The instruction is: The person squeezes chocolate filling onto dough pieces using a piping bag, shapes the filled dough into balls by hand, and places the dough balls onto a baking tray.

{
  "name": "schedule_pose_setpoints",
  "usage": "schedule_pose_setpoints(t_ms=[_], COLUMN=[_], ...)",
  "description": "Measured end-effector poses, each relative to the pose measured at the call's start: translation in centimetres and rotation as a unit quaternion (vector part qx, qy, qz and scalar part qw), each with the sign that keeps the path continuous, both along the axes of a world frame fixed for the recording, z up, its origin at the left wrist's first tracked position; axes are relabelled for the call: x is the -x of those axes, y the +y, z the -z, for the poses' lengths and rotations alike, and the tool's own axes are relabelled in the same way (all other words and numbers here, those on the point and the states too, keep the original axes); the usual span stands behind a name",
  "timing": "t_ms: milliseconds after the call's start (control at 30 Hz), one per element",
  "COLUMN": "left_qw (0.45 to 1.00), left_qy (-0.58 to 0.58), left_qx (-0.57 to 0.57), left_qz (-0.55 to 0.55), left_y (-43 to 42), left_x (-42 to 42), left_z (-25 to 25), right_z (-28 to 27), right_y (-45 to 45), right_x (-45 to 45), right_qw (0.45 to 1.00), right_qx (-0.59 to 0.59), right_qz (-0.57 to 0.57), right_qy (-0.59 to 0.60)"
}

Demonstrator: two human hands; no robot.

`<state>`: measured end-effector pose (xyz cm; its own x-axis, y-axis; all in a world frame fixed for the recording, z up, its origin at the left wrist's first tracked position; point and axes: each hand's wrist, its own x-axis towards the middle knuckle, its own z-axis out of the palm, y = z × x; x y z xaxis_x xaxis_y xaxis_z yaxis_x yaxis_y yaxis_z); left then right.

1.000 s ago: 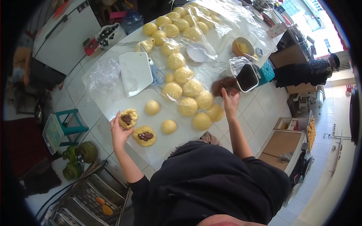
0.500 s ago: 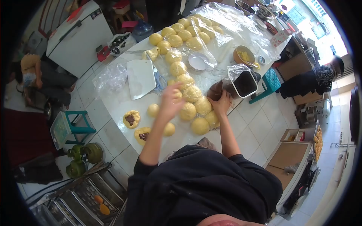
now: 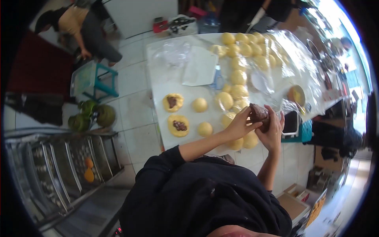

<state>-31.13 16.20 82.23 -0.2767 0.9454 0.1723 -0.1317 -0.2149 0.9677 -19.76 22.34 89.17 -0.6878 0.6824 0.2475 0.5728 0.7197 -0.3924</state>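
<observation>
A brown bag of what looks like chocolate filling [image 3: 259, 113] is raised above the table between both my hands. My left hand [image 3: 241, 123] pinches its left side, while my right hand [image 3: 271, 130] wraps round it from the right. Yellow dough balls [image 3: 239, 91] sit beneath and beyond my hands, many under clear plastic. To the left lie two flattened dough rounds, an upper one [image 3: 179, 99] and a lower one [image 3: 173, 130], each topped with dark chocolate. Beside them rest two loose dough balls, one above [image 3: 199, 105] and one below [image 3: 205, 129].
A white board [image 3: 200, 67] and crumpled plastic [image 3: 173, 53] lie at the table's back left. A white-rimmed dark container [image 3: 291, 122] and a bowl with yellow contents [image 3: 296, 94] are on the right. One person [image 3: 81, 29] bends at the upper left; others are farther back.
My right hand has lifted the brown bag from beside the container. My left hand has moved right from over the dough balls and now holds the bag too. The view has turned.
</observation>
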Motion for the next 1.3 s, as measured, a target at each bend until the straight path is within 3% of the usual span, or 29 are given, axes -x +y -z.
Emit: schedule_pose_setpoints(t_ms=[33, 67, 133, 233, 267, 333, 367, 700, 767, 967, 1300], left_qw=[0.987, 0.987, 0.962, 0.886, 0.883, 0.779, 0.76, 0.765, 0.733, 0.712, 0.732], left_qy=[-0.16, -0.162, -0.249, -0.424, -0.427, -0.597, -0.624, -0.622, -0.661, -0.683, -0.666], left_qx=[-0.005, -0.005, -0.02, 0.031, 0.024, 0.077, 0.066, 0.052, 0.071, 0.081, 0.058], left_qz=[0.007, -0.007, -0.107, -0.182, -0.191, -0.177, -0.168, -0.159, -0.143, -0.144, -0.132], left_y=[-1.1, -2.1, -4.3, -6.3, -6.6, -7.1, -7.1, -6.8, -6.8, -6.3, -6.6], left_x=[0.9, 2.1, 4.5, 7.8, 8.5, 9.9, 10.0, 10.4, 10.1, 10.0, 9.8], left_z=[-0.3, 0.0, 0.9, 3.1, 4.3, 6.0, 6.7, 6.3, 6.3, 6.9, 6.7], right_z=[-0.5, -0.3, 0.2, 3.7, 4.5, 5.6, 5.7, 4.6, 4.7, 5.1, 4.0], right_y=[-0.7, -1.6, -3.6, -4.8, -4.9, -5.1, -5.2, -5.0, -4.7, -4.7, -5.1], right_x=[1.7, 3.6, 7.6, 12.3, 13.4, 15.2, 15.7, 17.5, 17.3, 17.0, 17.0], right_qw=[0.998, 0.997, 0.983, 0.969, 0.966, 0.957, 0.958, 0.962, 0.956, 0.962, 0.958], right_qx=[-0.002, 0.0, 0.15, 0.137, 0.135, 0.137, 0.12, 0.137, 0.158, 0.147, 0.172], right_qz=[-0.061, -0.074, -0.101, -0.201, -0.212, -0.226, -0.229, -0.195, -0.201, -0.189, -0.187], right_qy=[-0.015, -0.018, -0.031, -0.051, -0.055, -0.117, -0.123, -0.137, -0.145, -0.134, -0.133])
